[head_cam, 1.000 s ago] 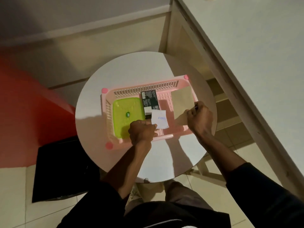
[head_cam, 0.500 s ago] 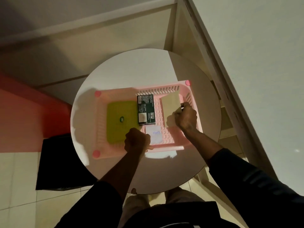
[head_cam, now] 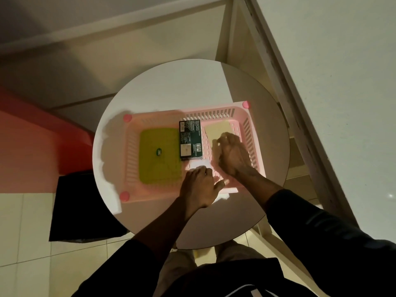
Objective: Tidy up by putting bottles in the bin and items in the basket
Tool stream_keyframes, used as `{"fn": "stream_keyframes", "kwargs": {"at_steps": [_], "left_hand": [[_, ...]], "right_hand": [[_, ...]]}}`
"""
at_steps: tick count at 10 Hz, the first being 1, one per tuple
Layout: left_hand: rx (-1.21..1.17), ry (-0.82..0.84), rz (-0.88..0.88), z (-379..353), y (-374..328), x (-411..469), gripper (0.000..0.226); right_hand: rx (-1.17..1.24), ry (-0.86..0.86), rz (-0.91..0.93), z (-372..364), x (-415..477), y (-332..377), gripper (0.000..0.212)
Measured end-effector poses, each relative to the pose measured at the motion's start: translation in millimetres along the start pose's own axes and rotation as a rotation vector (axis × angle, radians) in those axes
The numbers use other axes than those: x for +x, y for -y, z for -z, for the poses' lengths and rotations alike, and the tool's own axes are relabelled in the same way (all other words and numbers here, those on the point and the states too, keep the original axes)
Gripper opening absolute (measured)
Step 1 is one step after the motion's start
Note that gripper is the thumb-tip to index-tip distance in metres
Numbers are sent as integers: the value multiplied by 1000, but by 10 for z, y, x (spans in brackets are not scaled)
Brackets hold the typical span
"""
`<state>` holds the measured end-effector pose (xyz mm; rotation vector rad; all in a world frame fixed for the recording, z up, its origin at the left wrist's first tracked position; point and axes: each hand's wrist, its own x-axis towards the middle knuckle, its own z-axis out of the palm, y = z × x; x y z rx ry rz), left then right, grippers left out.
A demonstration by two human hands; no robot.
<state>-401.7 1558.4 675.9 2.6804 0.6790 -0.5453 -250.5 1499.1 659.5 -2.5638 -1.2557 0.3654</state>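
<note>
A pink slotted basket sits on the round white table. Inside it lie a flat green item, a dark printed box, a beige card and a small white note. My left hand reaches over the basket's near rim, its curled fingertips on the note and the thumb pointing right. My right hand is inside the basket, blurred, lying over the near end of the beige card. Whether it still grips the card is unclear. No bottle is in sight.
A black bin stands on the tiled floor at the table's left. A red object lies beyond it. A white desk with a shelf frame runs along the right, close to the table.
Both hands have moved down into the basket. The beige card went from tilted over the right rim to flat on the basket floor. The white note now rests low near the front rim.
</note>
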Motion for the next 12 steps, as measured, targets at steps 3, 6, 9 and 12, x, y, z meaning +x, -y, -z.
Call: {"fn": "stream_keyframes", "kwargs": {"at_steps": [3,6,9,12], "left_hand": [[165,-108,3,-130,168,-60,75],[186,-88,4,-96,172,-85,88],[19,-176,-30,40,180,-164,59],[-38,-249,-27,43,351,-411,51]], "right_hand": [[-110,425,-17,-32,26,84,65],[-125,387,-109,-65,84,303,65],[-68,176,-104,65,-47,312,52],[-42,-3,-114,166,-273,373,44]]}}
